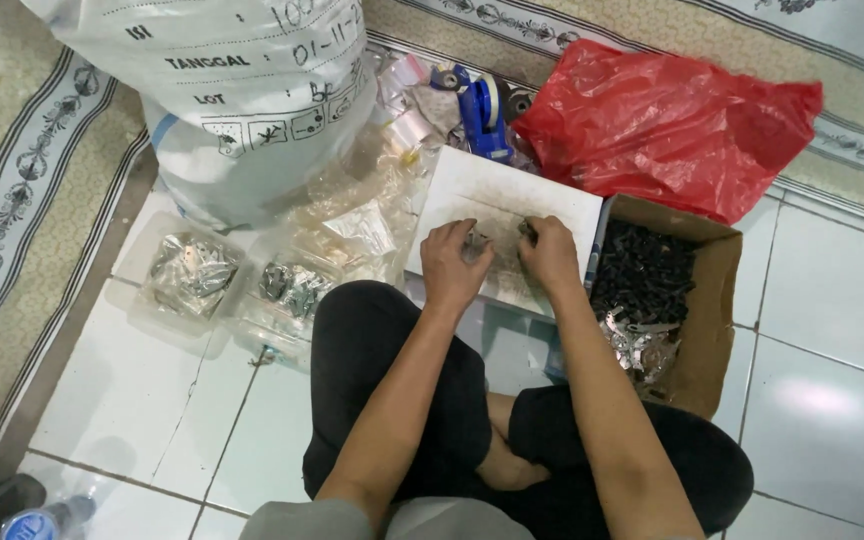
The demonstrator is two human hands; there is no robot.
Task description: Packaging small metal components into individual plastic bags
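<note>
I sit cross-legged on a tiled floor. Both hands rest on a white board in front of my knees. My left hand pinches a small shiny metal piece at its fingertips. My right hand is closed around a small dark part, only its tip showing. The two hands are a few centimetres apart. Right of the board stands a cardboard box filled with small black parts and some silvery metal pieces.
Two clear plastic tubs with shiny metal pieces sit at left, beside crumpled clear bags. A big white sack stands behind them. A blue tape dispenser and a red plastic bag lie beyond the board. A water bottle lies bottom left.
</note>
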